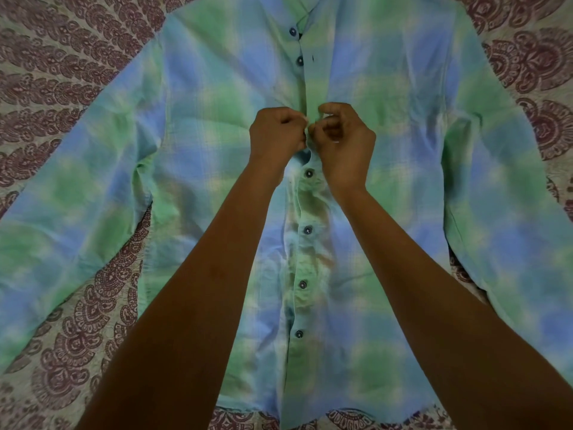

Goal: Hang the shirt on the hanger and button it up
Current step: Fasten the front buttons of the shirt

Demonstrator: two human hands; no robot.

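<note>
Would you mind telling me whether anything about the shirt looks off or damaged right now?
Yes: the shirt has brownish stains along its button placket, just below where the left hand and right hand pinch the fabric. A small dark mark also sits beside the second button from the top. No hanger is visible.

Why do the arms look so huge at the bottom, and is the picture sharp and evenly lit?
Head view: the wide-angle lens stretches the forearms near the lower edge; the light is dim and soft, with no glare; the blue-and-green checked cotton shirt looks slightly blurred, though its dark round buttons read clearly; the left hand and right hand pinch the placket, with only faint shadows on the maroon-patterned bedspread.
</note>
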